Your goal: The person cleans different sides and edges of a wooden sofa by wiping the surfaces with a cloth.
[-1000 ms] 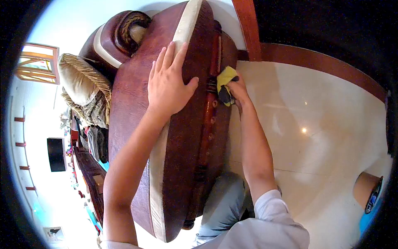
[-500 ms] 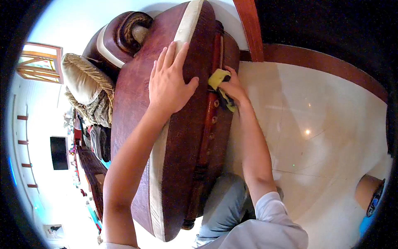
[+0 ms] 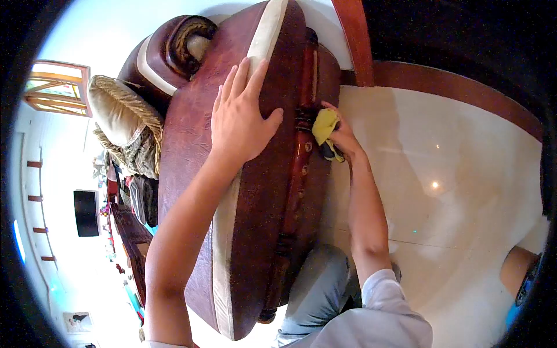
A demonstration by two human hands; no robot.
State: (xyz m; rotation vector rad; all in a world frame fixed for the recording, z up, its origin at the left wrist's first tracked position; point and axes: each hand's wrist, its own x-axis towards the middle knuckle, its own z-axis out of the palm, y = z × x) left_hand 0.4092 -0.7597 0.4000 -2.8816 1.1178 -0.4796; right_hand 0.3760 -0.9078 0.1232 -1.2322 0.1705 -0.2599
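My left hand (image 3: pixel 243 119) lies flat with fingers apart on the brown leather sofa back (image 3: pixel 188 139), its fingertips over the cream stripe (image 3: pixel 268 35). Gripped in my right hand (image 3: pixel 344 136) is a yellow and dark cloth (image 3: pixel 325 126), beside the carved wooden trim (image 3: pixel 302 153) that runs along the sofa. Part of the cloth is hidden behind my fingers. Round studs or knobs dot the reddish, glossy trim near the cloth.
A rolled armrest (image 3: pixel 168 55) and a fringed cushion (image 3: pixel 119 110) are at the upper left. Shiny floor tiles (image 3: pixel 441 191) spread to the right, below a dark red baseboard (image 3: pixel 447 81). Part of another person (image 3: pixel 519 272) shows at the right edge.
My right hand has drawn slightly away from the trim with the cloth, which now hangs in a different fold. My left hand stays on the sofa; the view has shifted slightly.
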